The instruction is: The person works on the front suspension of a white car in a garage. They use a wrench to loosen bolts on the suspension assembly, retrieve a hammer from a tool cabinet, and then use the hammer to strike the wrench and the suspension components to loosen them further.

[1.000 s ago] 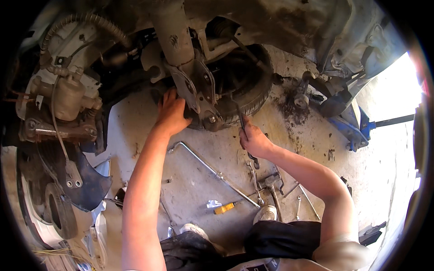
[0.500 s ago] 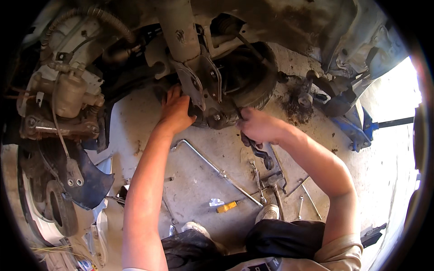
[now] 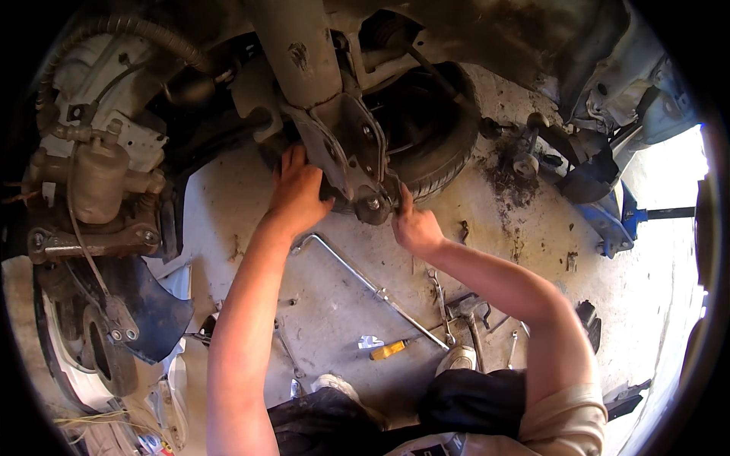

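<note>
A thick strut tube [image 3: 299, 61] comes down from above and ends in a two-plated bracket [image 3: 332, 156]. Below the bracket sits a dark suspension part [image 3: 373, 205] with a bolt end in its rounded tip. My left hand [image 3: 296, 194] is closed round the left side of this part, with its fingertips partly hidden behind. On the other side, my right hand [image 3: 418, 228] has its index finger straight and laid against a dark flat metal piece beside the bracket. Its thumb meets the rounded tip and the remaining fingers are curled, partly out of sight.
A tyre [image 3: 449, 163] lies behind the bracket. A brake caliper [image 3: 99, 182] hangs at left, and a blue jack stand [image 3: 620, 220] is at right. On the floor are a long-handled socket wrench [image 3: 350, 270], a yellow-handled screwdriver [image 3: 389, 350], a hammer [image 3: 470, 308] and several wrenches.
My right hand has moved up and left to the bracket's lower end. The dark bar with a round end that hung below it no longer shows. My left hand stays put.
</note>
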The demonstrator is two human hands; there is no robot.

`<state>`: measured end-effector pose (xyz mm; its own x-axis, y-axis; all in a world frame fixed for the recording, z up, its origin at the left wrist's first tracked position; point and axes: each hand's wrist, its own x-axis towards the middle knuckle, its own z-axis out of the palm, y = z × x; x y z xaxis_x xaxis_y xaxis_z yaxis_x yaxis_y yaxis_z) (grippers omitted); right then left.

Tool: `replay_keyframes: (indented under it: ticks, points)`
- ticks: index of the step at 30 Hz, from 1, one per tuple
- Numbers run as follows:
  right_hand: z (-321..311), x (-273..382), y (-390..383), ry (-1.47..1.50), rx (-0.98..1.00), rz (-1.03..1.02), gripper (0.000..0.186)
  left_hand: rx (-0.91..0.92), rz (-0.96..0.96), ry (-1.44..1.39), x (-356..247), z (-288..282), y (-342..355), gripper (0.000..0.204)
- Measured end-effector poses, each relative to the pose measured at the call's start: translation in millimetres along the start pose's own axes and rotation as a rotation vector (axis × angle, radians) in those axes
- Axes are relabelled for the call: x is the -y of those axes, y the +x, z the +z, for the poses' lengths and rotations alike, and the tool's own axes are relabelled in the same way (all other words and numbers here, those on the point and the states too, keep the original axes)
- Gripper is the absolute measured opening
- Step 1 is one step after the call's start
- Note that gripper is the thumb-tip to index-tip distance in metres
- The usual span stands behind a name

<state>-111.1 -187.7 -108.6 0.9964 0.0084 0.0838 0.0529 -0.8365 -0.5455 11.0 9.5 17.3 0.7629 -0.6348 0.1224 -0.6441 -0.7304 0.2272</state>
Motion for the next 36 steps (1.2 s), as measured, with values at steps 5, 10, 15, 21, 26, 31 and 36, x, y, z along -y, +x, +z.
replay_keyframes:
  ticks: [5, 10, 15, 21, 26, 31, 36]
  points:
    - [25.8, 3.8, 13.7, 0.151, -0.112, 0.08, 0.073, -0.012, -0.001, 0.002, 8.4, -2.5, 0.8, 0.056]
    - [16.1, -0.1, 10.0, 0.35, -0.195, 0.231, 0.069, -0.026, 0.021, -0.024, 9.8, 3.0, 2.8, 0.063]
    - [-60.5, 39.3, -9.2, 0.581, 0.236, 0.231, 0.067, -0.021, 0.011, 0.004, 12.9, 4.8, 0.1, 0.071]
    - [-115.8, 57.9, -15.7, 0.454, 0.273, 0.241, 0.05, -0.021, 0.01, 0.0, 11.6, 4.9, 1.1, 0.072]
    - [-150.0, 57.0, 7.9, 0.515, 0.473, 0.342, 0.026, 0.019, -0.016, 0.033, 8.7, 0.8, 0.9, 0.066]
    - [-188.7, 75.0, 36.8, 0.528, 0.549, 0.503, 0.02, 0.01, 0.01, 0.012, 14.3, 3.9, -0.1, 0.061]
    - [-153.9, 42.7, 21.3, -0.026, 0.314, -0.21, 0.029, 0.004, 0.034, 0.008, 13.8, 9.4, 5.3, 0.062]
